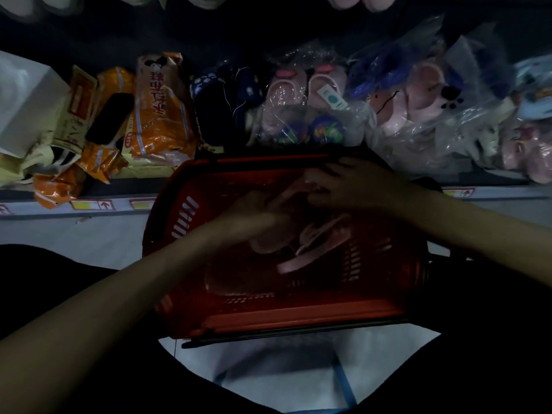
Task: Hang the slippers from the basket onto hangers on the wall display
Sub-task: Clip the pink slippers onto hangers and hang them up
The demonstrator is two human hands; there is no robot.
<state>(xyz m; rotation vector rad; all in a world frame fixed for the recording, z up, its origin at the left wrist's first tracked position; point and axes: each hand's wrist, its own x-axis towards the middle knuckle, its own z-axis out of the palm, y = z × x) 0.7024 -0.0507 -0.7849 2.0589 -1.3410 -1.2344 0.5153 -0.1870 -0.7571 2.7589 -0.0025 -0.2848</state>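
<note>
Both hands are down in the red basket [268,319], over its middle. My left hand [254,218] comes in from the basket's near-left corner with its fingers bent, and my right hand [349,186] reaches across from the right, just inside the far rim. Their fingertips meet at a pale pink piece [294,188]. It is too dark and blurred to tell whether either hand has hold of it or only touches it.

The pink slippers [316,243] lie on the basket's bottom, right of centre and just nearer me than my left fingers. Their long axis runs on a slant from the near-middle toward the far-right wall. I judge the left hand is the nearer one, with only a short drop to them. The right would have to draw back from the far rim.

The basket stands on a pale floor [89,234]. Beyond its far rim is a low shelf [92,204] with bagged slippers [301,115] straight ahead and orange packets [158,109] off to the far left. No hangers show from here.
</note>
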